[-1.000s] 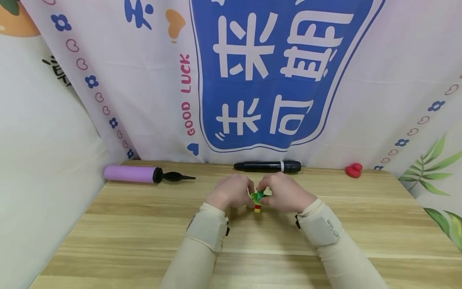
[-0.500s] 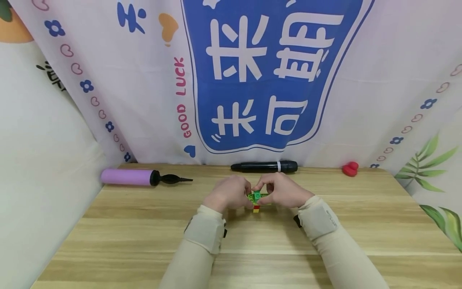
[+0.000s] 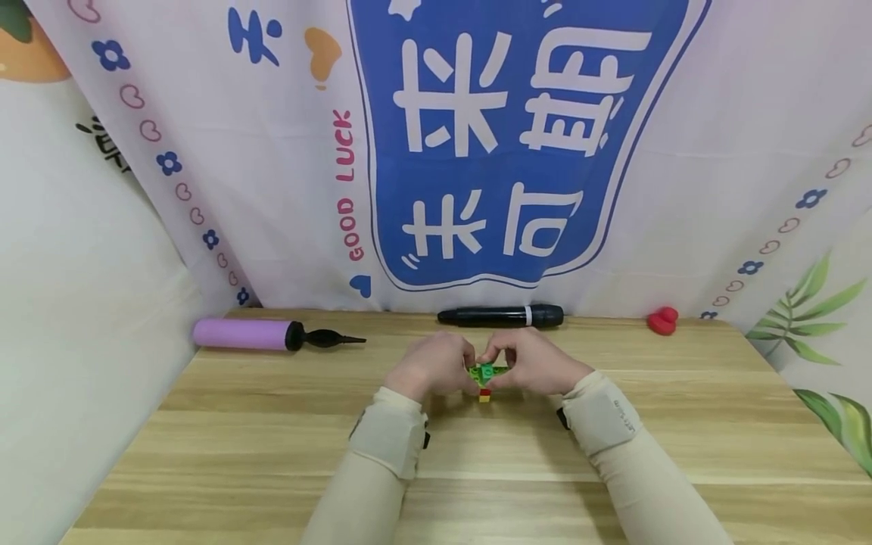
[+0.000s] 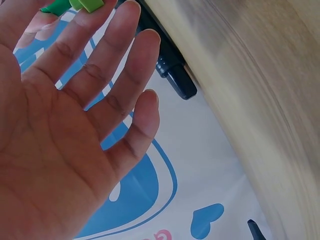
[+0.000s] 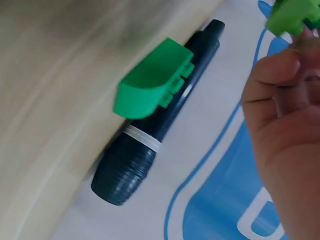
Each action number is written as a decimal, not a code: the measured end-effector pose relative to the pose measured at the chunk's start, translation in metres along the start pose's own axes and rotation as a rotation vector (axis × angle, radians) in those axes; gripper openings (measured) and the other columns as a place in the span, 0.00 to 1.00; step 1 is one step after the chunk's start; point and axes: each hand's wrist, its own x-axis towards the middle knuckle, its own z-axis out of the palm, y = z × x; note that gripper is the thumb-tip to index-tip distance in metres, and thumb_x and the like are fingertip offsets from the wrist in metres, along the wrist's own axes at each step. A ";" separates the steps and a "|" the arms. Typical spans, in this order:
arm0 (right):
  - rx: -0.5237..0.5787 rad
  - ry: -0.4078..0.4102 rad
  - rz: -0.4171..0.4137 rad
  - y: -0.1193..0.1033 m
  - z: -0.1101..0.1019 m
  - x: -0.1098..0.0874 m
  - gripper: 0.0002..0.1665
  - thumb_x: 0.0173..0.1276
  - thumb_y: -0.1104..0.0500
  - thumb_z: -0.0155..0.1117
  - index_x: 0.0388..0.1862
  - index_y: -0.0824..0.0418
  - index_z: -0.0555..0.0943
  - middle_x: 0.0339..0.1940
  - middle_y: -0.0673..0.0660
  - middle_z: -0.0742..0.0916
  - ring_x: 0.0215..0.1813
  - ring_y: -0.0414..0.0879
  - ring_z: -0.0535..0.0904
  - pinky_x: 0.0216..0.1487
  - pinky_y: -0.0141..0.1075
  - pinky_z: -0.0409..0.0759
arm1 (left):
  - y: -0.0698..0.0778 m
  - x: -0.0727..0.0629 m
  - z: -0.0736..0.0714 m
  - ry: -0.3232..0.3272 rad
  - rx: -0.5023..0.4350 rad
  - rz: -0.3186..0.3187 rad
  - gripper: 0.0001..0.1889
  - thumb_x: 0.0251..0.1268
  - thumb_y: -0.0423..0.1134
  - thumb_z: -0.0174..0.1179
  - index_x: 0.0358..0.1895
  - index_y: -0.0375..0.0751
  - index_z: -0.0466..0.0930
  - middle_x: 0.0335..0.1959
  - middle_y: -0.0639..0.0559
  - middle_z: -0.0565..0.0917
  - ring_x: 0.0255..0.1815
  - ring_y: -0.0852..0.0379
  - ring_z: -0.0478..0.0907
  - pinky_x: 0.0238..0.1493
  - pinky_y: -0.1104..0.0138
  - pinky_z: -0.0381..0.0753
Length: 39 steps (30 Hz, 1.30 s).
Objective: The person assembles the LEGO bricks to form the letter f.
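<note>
In the head view, both hands meet over a small toy brick model (image 3: 487, 372) made of green bricks, with a red and yellow part (image 3: 484, 396) at its lower end. My left hand (image 3: 436, 365) grips it from the left. My right hand (image 3: 534, 362) pinches it from the right, thumb and forefinger forming a loop. The left wrist view has light green bricks (image 4: 90, 4) at the left fingertips, other fingers loosely spread. In the right wrist view, a curved green studded brick (image 5: 152, 80) overlaps the microphone, and lighter green bricks (image 5: 292, 15) are at the right fingers.
A black microphone (image 3: 500, 316) with a white band lies along the table's back edge, just beyond the hands. A purple hand pump (image 3: 245, 334) lies at the back left, a small red rounded thing (image 3: 663, 320) at the back right. Printed cloth (image 3: 293, 189) hangs behind the wooden table (image 3: 272, 454).
The hands stay nearly in place on the brick model, which has tilted slightly between the fingers. The whole head view has shifted a little.
</note>
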 end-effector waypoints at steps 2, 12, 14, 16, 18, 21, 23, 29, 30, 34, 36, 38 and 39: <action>-0.011 -0.025 0.002 -0.001 -0.004 -0.002 0.13 0.61 0.58 0.83 0.43 0.49 0.89 0.40 0.44 0.89 0.28 0.42 0.76 0.30 0.31 0.74 | 0.000 0.000 0.000 -0.006 -0.007 0.000 0.13 0.54 0.50 0.81 0.30 0.56 0.84 0.30 0.61 0.84 0.33 0.57 0.76 0.36 0.62 0.73; -0.327 0.058 0.293 0.020 -0.034 -0.023 0.30 0.75 0.52 0.69 0.73 0.57 0.79 0.70 0.67 0.83 0.67 0.66 0.81 0.66 0.62 0.78 | -0.002 0.002 -0.001 -0.018 -0.009 -0.046 0.14 0.58 0.48 0.79 0.45 0.52 0.88 0.44 0.58 0.86 0.41 0.55 0.78 0.45 0.60 0.76; -0.377 0.023 0.331 0.025 -0.034 -0.024 0.35 0.73 0.52 0.71 0.77 0.55 0.75 0.73 0.69 0.79 0.73 0.70 0.75 0.71 0.67 0.72 | -0.003 0.001 -0.002 -0.019 -0.004 -0.055 0.15 0.59 0.48 0.78 0.47 0.52 0.88 0.46 0.58 0.86 0.41 0.54 0.78 0.45 0.60 0.77; -0.384 -0.014 0.348 0.028 -0.030 -0.021 0.37 0.71 0.51 0.73 0.77 0.54 0.75 0.69 0.66 0.83 0.68 0.66 0.79 0.69 0.65 0.75 | -0.003 0.001 -0.002 -0.020 -0.003 -0.060 0.16 0.59 0.48 0.78 0.48 0.52 0.88 0.47 0.57 0.86 0.41 0.54 0.78 0.45 0.60 0.77; -0.391 -0.025 0.348 0.028 -0.024 -0.017 0.35 0.70 0.51 0.74 0.74 0.53 0.78 0.61 0.62 0.87 0.61 0.60 0.83 0.65 0.61 0.78 | -0.004 0.002 -0.002 -0.022 -0.002 -0.062 0.15 0.60 0.48 0.78 0.48 0.52 0.88 0.47 0.58 0.86 0.41 0.54 0.78 0.46 0.60 0.77; -0.407 -0.017 0.337 0.027 -0.017 -0.011 0.28 0.70 0.51 0.75 0.67 0.52 0.82 0.47 0.55 0.89 0.49 0.50 0.84 0.57 0.54 0.82 | -0.005 0.002 -0.002 -0.019 -0.004 -0.065 0.15 0.59 0.48 0.78 0.47 0.52 0.88 0.45 0.58 0.85 0.41 0.54 0.78 0.46 0.60 0.77; -0.408 0.000 0.321 0.026 -0.016 -0.010 0.24 0.70 0.53 0.75 0.63 0.52 0.84 0.44 0.54 0.89 0.47 0.49 0.84 0.55 0.53 0.83 | -0.005 0.002 -0.002 -0.017 -0.006 -0.067 0.14 0.59 0.48 0.78 0.46 0.52 0.88 0.45 0.58 0.85 0.41 0.54 0.78 0.46 0.60 0.77; -0.328 0.122 0.202 0.016 -0.023 -0.011 0.23 0.74 0.58 0.72 0.66 0.54 0.83 0.44 0.53 0.88 0.48 0.49 0.84 0.53 0.50 0.83 | -0.005 0.001 -0.002 -0.015 0.001 -0.062 0.16 0.60 0.48 0.78 0.49 0.52 0.88 0.48 0.58 0.86 0.42 0.55 0.78 0.49 0.59 0.79; -0.308 0.141 0.176 0.012 -0.024 -0.012 0.23 0.74 0.58 0.71 0.67 0.54 0.83 0.45 0.52 0.88 0.49 0.48 0.83 0.53 0.50 0.84 | -0.004 0.001 -0.003 -0.018 0.003 -0.060 0.16 0.60 0.48 0.77 0.50 0.53 0.88 0.48 0.58 0.87 0.42 0.55 0.78 0.49 0.58 0.79; -0.225 0.149 0.071 -0.005 -0.029 -0.013 0.23 0.75 0.57 0.71 0.68 0.51 0.83 0.50 0.50 0.88 0.52 0.47 0.84 0.51 0.45 0.84 | -0.004 0.001 -0.004 -0.025 0.001 -0.053 0.18 0.60 0.48 0.77 0.53 0.52 0.88 0.50 0.58 0.87 0.43 0.55 0.79 0.51 0.57 0.80; -0.191 0.111 0.043 -0.012 -0.029 -0.012 0.23 0.75 0.57 0.71 0.68 0.50 0.84 0.51 0.48 0.88 0.52 0.45 0.84 0.50 0.42 0.83 | -0.005 0.001 -0.004 -0.025 -0.001 -0.053 0.19 0.60 0.48 0.77 0.54 0.52 0.88 0.50 0.58 0.88 0.43 0.55 0.79 0.51 0.57 0.80; -0.171 0.061 0.030 -0.018 -0.028 -0.012 0.23 0.75 0.58 0.70 0.67 0.50 0.84 0.52 0.48 0.88 0.52 0.43 0.84 0.49 0.40 0.83 | -0.005 0.000 -0.004 -0.025 0.001 -0.051 0.19 0.60 0.48 0.77 0.54 0.51 0.88 0.50 0.58 0.88 0.43 0.55 0.79 0.51 0.57 0.80; -0.165 0.036 0.028 -0.020 -0.027 -0.012 0.22 0.76 0.58 0.70 0.67 0.51 0.83 0.51 0.48 0.89 0.52 0.43 0.83 0.50 0.40 0.82 | -0.005 0.000 -0.004 -0.024 0.002 -0.051 0.19 0.60 0.48 0.77 0.54 0.51 0.88 0.50 0.58 0.88 0.43 0.55 0.79 0.51 0.57 0.81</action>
